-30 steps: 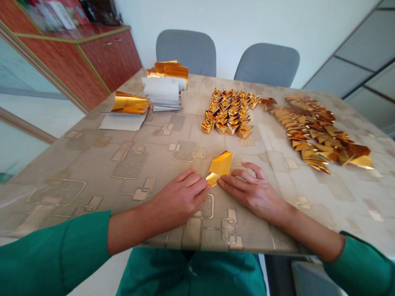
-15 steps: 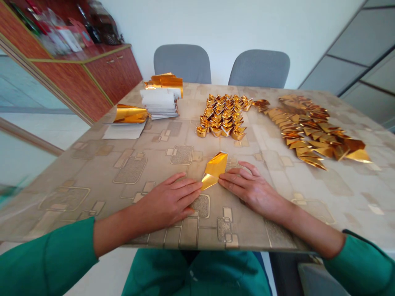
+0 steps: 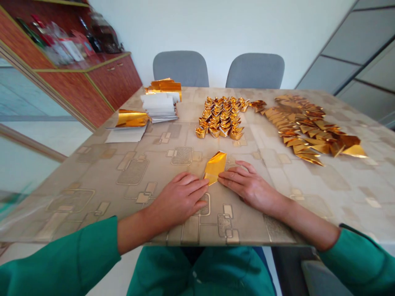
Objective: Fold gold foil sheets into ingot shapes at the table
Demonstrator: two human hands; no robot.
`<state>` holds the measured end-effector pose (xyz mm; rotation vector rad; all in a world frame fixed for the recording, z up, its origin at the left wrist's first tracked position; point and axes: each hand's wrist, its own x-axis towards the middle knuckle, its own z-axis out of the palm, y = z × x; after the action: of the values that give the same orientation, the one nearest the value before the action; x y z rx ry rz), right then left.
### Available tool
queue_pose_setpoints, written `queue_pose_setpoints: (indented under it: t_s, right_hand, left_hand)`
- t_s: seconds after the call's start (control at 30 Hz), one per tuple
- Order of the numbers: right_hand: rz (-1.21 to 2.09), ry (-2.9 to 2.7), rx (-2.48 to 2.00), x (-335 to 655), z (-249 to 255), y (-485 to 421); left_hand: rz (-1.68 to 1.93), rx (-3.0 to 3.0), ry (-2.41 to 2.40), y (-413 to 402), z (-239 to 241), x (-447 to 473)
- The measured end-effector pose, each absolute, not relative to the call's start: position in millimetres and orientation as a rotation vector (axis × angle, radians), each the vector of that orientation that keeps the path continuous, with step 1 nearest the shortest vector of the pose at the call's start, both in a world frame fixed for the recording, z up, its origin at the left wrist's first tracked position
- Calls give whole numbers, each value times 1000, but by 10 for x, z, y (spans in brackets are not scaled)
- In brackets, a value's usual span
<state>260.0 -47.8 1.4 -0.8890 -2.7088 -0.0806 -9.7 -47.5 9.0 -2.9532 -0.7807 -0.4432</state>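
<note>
A folded piece of gold foil paper (image 3: pixel 215 166) lies slanted on the table in front of me. My left hand (image 3: pixel 182 195) rests at its lower left corner, fingers stretched out flat and the thumb apart, fingertips touching the paper. From the other side my right hand (image 3: pixel 251 185) reaches in with fingers extended. Its fingertips press on the paper's lower right edge, while one finger is raised and the thumb is mostly hidden. Beyond the paper stand rows of finished gold paper ingots (image 3: pixel 220 117).
Flat folded gold pieces (image 3: pixel 305 127) lie spread at the right. A stack of foil-backed sheets (image 3: pixel 160 107) stands back left, with a curled gold sheet (image 3: pixel 132 118) beside it. Two grey chairs (image 3: pixel 180 68) are behind the patterned table (image 3: pixel 173 172). A wooden cabinet (image 3: pixel 117 78) stands left.
My left hand has moved slightly right and up along the paper, and the paper's lower left point is now folded in or covered. My right hand stays nearly in place.
</note>
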Motion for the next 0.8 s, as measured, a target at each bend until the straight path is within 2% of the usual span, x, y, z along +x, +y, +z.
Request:
queue_pose_setpoints:
  t_s: [0.3, 0.47, 0.63, 0.8]
  right_hand:
    - [138, -2673, -897, 2538, 207, -381]
    - [306, -2313, -992, 2500, 338, 45]
    - [661, -2225, -1085, 2415, 242, 519]
    - [674, -2380, -1177, 2351, 118, 575]
  left_hand:
    - [-544, -3025, -879, -272, 145, 103]
    - [-595, -2952, -841, -228, 56, 121]
    - [-633, -2947, -799, -219, 39, 87]
    - [-657, -2938, -1030, -192, 86, 77]
